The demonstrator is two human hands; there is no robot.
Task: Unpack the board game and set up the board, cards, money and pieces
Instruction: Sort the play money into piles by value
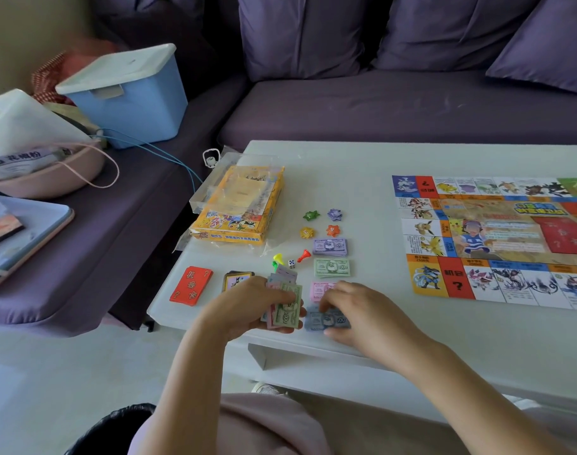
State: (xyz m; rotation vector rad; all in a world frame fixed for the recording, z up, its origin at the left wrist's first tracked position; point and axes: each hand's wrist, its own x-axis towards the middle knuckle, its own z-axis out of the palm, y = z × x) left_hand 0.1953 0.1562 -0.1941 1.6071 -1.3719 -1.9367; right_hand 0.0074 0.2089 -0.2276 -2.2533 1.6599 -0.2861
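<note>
Left grip (254, 303) clamps banknotes (288, 311), right grip (356, 310) seemingly pinches blue notes (333, 320) on white table (362, 165) by purple sofa (379, 110).

A purple sofa (379, 110) wraps round the far and left sides of the white bench (346, 165). Plump purple cushions (300, 34) lean along its back. On the left seat stands a blue box (132, 103) with a white lid (116, 67), and red-patterned cloth (47, 77) lies behind it. Just in front of the box sits a pink bag (50, 178) stuffed with a white sack (18, 123); its pink cord (111, 172) loops out over the seat. A thin blue cable (169, 156) runs from the box's foot toward the bench corner. Nearer, a pink-rimmed tray (34, 231) rests on the seat. Pale floor (50, 372) shows below.
</note>
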